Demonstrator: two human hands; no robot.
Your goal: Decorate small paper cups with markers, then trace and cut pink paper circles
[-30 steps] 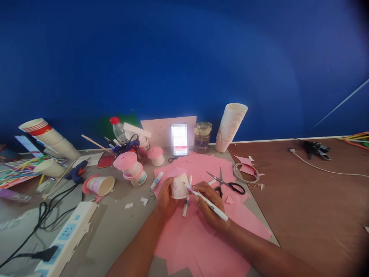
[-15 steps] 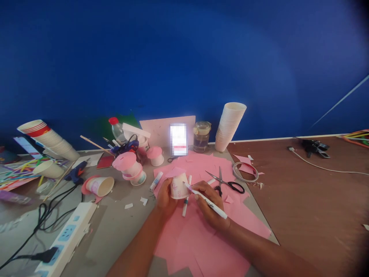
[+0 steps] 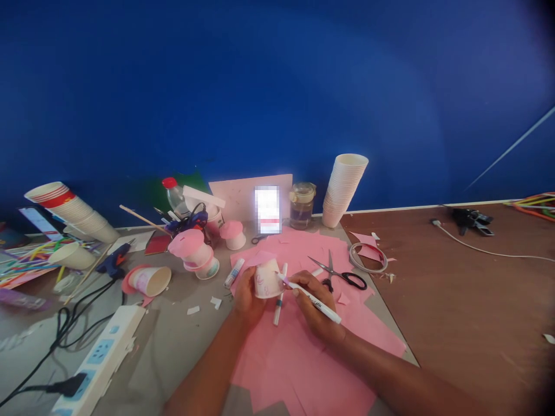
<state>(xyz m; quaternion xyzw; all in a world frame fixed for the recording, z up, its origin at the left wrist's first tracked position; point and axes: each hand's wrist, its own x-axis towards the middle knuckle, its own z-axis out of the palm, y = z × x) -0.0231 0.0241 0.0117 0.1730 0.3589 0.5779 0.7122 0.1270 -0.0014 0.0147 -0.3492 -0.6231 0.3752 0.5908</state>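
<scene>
My left hand is closed around the side of a white paper cup, held upside down with its wide rim lowest. Purple-pink marks are drawn on the cup's wall. In my right hand a white marker pen is gripped, its tip at the cup's right side. Below the hands lie overlapping pink paper sheets. Another marker lies on them just under the cup, and a white glue-like tube rests left of my left hand. Open scissors lie to the right.
Decorated cups with pink tops stand at left, near a glue gun and a power strip with black cables. At the back are a glass jar, a lit screen and a leaning cup stack. A tape roll lies right.
The cup has turned slightly in my left hand, its marks now a little further left. The marker's tip stays at the cup's right side. The whole view has shifted very slightly.
</scene>
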